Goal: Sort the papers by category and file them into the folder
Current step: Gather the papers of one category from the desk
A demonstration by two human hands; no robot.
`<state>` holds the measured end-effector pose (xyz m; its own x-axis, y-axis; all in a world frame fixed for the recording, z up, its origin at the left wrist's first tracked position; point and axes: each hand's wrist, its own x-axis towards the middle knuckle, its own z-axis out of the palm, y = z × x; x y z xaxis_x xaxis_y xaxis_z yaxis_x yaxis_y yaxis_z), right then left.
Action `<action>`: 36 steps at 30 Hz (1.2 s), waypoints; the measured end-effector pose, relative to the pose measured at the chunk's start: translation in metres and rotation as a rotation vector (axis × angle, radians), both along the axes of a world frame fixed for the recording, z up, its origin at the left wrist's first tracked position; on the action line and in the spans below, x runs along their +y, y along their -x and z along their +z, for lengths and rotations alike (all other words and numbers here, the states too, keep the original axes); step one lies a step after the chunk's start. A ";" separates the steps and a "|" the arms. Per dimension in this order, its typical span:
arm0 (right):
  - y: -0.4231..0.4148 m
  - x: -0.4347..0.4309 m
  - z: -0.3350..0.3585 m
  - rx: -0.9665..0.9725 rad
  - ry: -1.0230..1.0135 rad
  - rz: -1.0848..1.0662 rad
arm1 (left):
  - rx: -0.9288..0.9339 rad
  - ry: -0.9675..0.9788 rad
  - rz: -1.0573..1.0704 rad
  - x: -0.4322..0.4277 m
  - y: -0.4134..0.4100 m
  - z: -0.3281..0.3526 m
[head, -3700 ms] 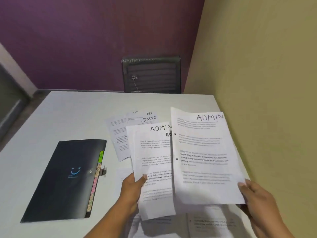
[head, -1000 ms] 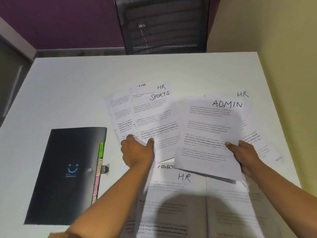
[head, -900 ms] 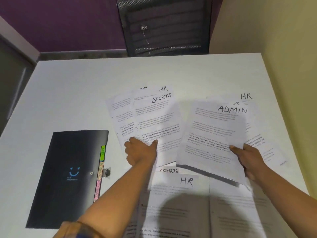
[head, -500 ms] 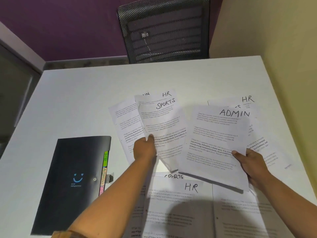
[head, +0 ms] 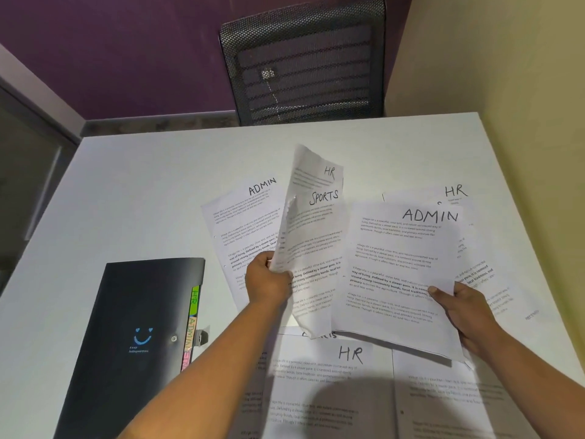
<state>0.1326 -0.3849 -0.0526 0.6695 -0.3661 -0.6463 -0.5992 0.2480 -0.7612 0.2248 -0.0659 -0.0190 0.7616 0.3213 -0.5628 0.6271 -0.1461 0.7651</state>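
Papers lie spread over the right half of the white table point(head: 133, 191), some of them held in two hands. At the near left lies the closed black folder point(head: 136, 340), its coloured index tabs point(head: 191, 324) marked HR and ADMIN showing along its right edge. Right of it an ADMIN sheet point(head: 240, 217) lies flat. The left hand point(head: 267, 283) is clamped on two sheets lifted off the table, a SPORTS page point(head: 313, 248) in front and an HR page point(head: 313, 175) curling behind. The right hand point(head: 462, 308) pinches the near right edge of an ADMIN stack point(head: 402, 264). More HR sheets point(head: 319, 384) lie nearer and farther right. A mesh chair point(head: 304, 61) stands beyond the table.
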 end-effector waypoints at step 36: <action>0.001 0.000 -0.006 -0.014 0.096 0.031 | 0.111 -0.224 -0.407 0.127 -0.025 0.037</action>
